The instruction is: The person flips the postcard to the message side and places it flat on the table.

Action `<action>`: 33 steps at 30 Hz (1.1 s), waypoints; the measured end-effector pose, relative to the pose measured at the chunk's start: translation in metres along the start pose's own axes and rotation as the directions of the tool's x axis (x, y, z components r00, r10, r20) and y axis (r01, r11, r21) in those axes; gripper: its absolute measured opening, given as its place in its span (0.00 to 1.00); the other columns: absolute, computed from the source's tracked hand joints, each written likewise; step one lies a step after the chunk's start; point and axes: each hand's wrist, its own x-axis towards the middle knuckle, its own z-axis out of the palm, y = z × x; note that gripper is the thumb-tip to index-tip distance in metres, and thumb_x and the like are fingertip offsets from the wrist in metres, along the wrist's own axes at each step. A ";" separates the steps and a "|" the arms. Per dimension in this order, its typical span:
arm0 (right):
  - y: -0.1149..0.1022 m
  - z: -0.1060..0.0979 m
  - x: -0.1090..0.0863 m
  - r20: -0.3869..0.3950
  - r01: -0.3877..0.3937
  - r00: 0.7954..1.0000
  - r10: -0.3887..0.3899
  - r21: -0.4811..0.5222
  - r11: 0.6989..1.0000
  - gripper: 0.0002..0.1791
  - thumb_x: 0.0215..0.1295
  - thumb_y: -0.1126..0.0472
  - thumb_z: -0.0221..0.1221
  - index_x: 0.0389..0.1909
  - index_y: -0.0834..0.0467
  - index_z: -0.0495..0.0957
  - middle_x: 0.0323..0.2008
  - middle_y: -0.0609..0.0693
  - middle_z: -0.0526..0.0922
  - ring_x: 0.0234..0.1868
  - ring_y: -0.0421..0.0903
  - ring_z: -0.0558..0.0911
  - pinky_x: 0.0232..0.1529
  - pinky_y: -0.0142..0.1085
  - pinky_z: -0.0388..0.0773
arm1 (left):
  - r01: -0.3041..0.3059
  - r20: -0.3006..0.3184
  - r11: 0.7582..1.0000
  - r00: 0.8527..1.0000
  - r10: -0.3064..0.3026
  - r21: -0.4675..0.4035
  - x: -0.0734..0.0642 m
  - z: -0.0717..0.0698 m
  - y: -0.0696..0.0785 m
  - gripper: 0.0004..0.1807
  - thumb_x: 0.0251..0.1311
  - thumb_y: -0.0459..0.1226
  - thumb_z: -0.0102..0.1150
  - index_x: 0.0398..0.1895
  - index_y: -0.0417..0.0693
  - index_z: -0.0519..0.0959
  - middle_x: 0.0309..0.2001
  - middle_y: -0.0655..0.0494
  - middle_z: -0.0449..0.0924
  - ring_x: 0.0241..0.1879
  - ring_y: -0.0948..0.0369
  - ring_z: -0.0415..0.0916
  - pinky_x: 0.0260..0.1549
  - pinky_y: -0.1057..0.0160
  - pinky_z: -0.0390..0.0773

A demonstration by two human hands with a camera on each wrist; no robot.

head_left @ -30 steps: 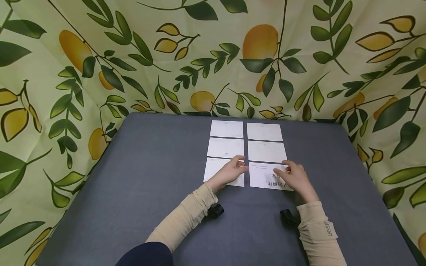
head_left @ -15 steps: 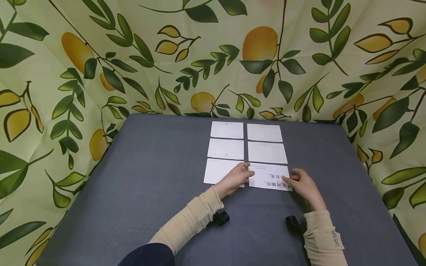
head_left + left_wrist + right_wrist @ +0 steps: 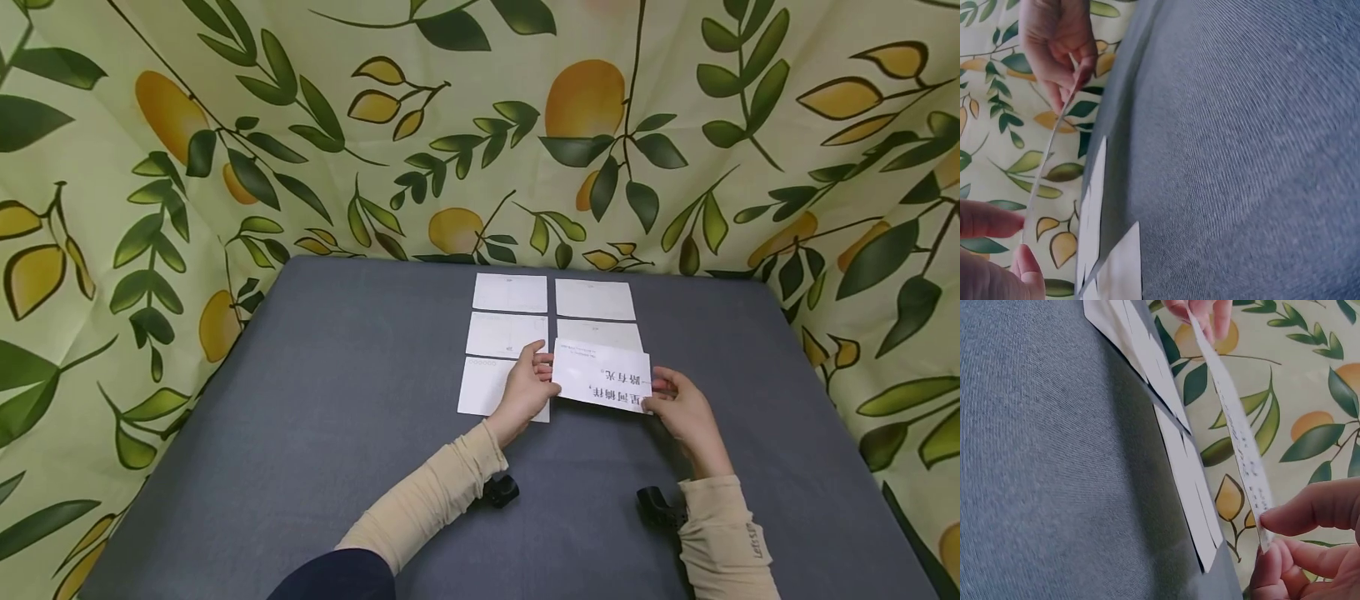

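Note:
A white card (image 3: 603, 372) printed with dark characters is held up above the table, tilted a little. My left hand (image 3: 522, 387) pinches its left edge between thumb and fingers. At the opposite edge my right hand (image 3: 684, 414) grips the lower right corner. Both wrist views show the card nearly edge-on, off the cloth, with the right hand's thumb (image 3: 1310, 509) on its printed face. Under and behind it lies a white card (image 3: 600, 335), partly covered. The near left card (image 3: 483, 385) is partly hidden by my left hand.
Several more white cards lie flat in two columns, among them the far left card (image 3: 510, 293), the far right card (image 3: 596, 300) and the middle left card (image 3: 506, 334). A grey cloth (image 3: 360, 358) covers the table. Fruit-patterned fabric (image 3: 480, 133) hangs behind and at both sides.
The printed card has risen from its place at the near right of the layout. Both hands now pinch its edges; half a second ago it lay flat.

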 end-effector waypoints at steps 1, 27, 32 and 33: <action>-0.001 0.001 0.000 -0.018 0.003 1.000 -0.003 0.006 1.000 0.36 0.53 0.72 0.53 0.65 0.73 0.55 0.53 0.68 0.67 0.43 0.47 0.73 0.29 0.23 0.70 | -0.015 -0.018 1.000 1.000 0.015 0.014 0.001 0.000 0.000 0.40 0.41 0.15 0.52 0.64 0.37 0.61 0.52 0.42 0.72 0.42 0.59 0.72 0.42 0.68 0.75; 0.068 0.015 0.053 -0.417 0.232 0.909 -0.019 0.466 0.854 0.17 0.59 0.51 0.62 0.40 0.60 0.80 0.31 0.45 0.83 0.32 0.39 0.80 0.33 0.22 0.76 | -0.107 -0.043 0.993 0.994 0.105 -0.044 0.012 -0.010 -0.001 0.07 0.64 0.31 0.50 0.38 0.37 0.78 0.37 0.42 0.82 0.32 0.61 0.80 0.42 0.55 0.81; 0.072 0.012 0.051 -0.402 0.266 0.915 -0.034 0.537 0.801 0.13 0.60 0.56 0.61 0.36 0.63 0.82 0.26 0.45 0.84 0.27 0.38 0.81 0.30 0.23 0.77 | -0.048 -0.011 0.989 0.999 0.047 -0.136 0.012 -0.012 -0.004 0.10 0.63 0.33 0.53 0.38 0.33 0.80 0.38 0.36 0.82 0.31 0.57 0.82 0.44 0.51 0.79; 0.070 0.012 0.049 -0.395 0.263 0.918 -0.035 0.540 0.800 0.12 0.60 0.57 0.61 0.35 0.63 0.82 0.25 0.44 0.84 0.26 0.37 0.81 0.29 0.23 0.77 | -0.040 -0.009 0.988 0.999 0.039 -0.147 0.012 -0.012 -0.004 0.10 0.62 0.34 0.54 0.37 0.33 0.80 0.38 0.35 0.82 0.31 0.55 0.82 0.44 0.50 0.79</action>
